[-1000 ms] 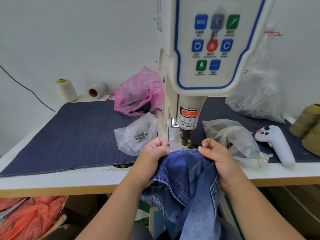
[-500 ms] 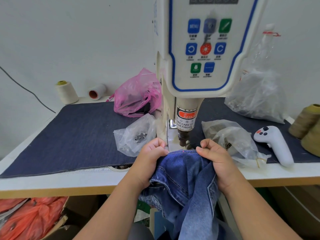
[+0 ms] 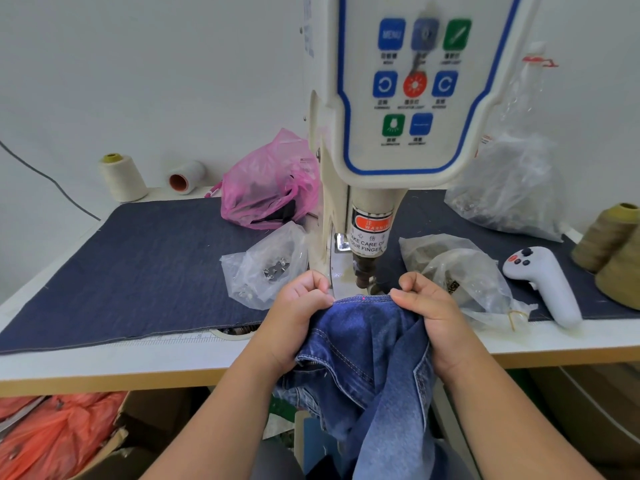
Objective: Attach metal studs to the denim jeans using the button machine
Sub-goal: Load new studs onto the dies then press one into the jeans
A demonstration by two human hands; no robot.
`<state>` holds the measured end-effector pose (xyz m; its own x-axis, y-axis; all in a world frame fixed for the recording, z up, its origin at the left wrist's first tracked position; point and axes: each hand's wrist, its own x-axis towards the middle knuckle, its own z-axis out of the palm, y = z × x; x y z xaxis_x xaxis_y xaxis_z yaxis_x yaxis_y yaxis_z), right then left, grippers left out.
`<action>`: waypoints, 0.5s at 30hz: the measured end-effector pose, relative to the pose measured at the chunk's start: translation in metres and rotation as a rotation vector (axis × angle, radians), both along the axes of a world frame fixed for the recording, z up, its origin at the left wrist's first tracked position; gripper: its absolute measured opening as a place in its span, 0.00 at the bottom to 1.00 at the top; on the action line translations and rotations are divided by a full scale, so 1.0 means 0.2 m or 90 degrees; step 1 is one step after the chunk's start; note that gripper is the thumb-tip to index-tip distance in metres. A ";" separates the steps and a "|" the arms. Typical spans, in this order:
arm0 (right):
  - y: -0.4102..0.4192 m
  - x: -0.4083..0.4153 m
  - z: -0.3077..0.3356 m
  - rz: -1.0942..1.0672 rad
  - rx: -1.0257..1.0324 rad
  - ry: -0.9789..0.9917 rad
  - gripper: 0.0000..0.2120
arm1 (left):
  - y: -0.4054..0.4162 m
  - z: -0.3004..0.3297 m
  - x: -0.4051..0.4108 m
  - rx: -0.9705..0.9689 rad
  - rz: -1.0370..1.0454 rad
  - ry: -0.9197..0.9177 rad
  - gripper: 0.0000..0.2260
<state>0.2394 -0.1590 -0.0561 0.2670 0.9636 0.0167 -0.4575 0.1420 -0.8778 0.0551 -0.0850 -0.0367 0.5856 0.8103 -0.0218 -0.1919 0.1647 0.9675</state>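
Left hand [image 3: 300,313] and right hand [image 3: 427,308] pinch the jeans [image 3: 367,344] edge — stretched between them.

The jeans [image 3: 367,344] I pinch in my left hand [image 3: 298,306] and right hand [image 3: 429,306] are woven blue denim, matt and slightly rough, with pale stitching, while the mat [image 3: 138,268] on the table [image 3: 104,362] is a darker, finer matt cloth. The button machine [image 3: 398,109] has a smooth cream plastic shell with glossy coloured keys and a dull brownish metal plunger [image 3: 363,268]. The clear bags [image 3: 263,265] and the pink bag [image 3: 266,188] are thin, crinkled, shiny plastic film, and the white controller [image 3: 543,285] is smooth plastic.
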 end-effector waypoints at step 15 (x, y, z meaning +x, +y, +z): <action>0.00 0.00 0.00 -0.003 0.017 0.021 0.13 | 0.00 0.00 0.00 0.011 -0.005 0.006 0.08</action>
<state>0.2396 -0.1585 -0.0556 0.2727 0.9615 0.0340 -0.4849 0.1678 -0.8583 0.0550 -0.0855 -0.0365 0.5918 0.8060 -0.0134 -0.1818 0.1496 0.9719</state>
